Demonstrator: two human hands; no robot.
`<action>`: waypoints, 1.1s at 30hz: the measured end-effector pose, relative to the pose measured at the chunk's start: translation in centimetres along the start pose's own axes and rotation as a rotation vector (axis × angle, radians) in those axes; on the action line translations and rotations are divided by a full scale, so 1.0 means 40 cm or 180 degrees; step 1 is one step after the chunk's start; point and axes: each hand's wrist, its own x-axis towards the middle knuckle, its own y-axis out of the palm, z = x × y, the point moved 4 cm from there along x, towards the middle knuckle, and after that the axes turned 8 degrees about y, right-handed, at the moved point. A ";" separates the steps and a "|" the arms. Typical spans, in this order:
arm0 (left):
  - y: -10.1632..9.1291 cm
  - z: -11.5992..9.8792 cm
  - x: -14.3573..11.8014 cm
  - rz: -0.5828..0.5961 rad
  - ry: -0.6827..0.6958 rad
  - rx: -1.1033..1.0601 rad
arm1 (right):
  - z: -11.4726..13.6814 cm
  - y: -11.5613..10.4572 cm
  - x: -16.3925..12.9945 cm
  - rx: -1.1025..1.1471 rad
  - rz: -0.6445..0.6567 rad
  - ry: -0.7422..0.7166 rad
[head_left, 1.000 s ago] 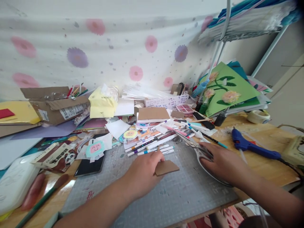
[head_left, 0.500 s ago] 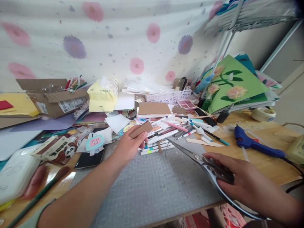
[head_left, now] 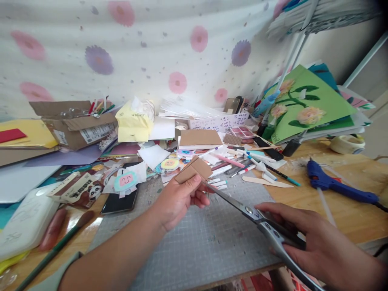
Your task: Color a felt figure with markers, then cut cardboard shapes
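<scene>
Cardboard [head_left: 195,169], brown, flat-faced and straight-edged, sits pinched between the thumb and fingers of my left hand [head_left: 178,200], above the far part of the cutting mat [head_left: 209,242]. My right hand [head_left: 309,232] grips the handles of the scissors [head_left: 248,210]: smooth metal, with long tapering blades, a round pivot and a curved outer handle. The blades point toward the cardboard; my left fingers crowd the tips, so I cannot tell whether they bite it or only lie alongside.

Slim white-barrelled markers [head_left: 220,184] lie just beyond the cardboard and obstruct the far side. A flat, pointed wooden stick [head_left: 266,182] rests right of them, with the blue glue gun [head_left: 342,189] farther right. A glossy black phone [head_left: 119,204] lies left of my left hand.

Bare, grid-lined mat extends below both hands to the table's front edge.
</scene>
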 end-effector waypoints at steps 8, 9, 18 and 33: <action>-0.022 0.005 0.012 -0.0391 0.0079 -0.0133 | -0.042 -0.037 0.079 -0.0736 -0.0509 0.0482; -0.026 0.001 0.014 -0.0448 0.0139 -0.0136 | -0.059 -0.045 0.098 -0.0936 -0.0676 0.0640; -0.043 -0.019 0.020 -0.0705 0.0450 -0.0074 | -0.091 -0.042 0.187 -0.1415 -0.0827 0.0825; -0.045 -0.024 0.021 -0.0835 0.0580 -0.0092 | 0.174 0.060 0.260 -0.1220 -0.0015 -0.1183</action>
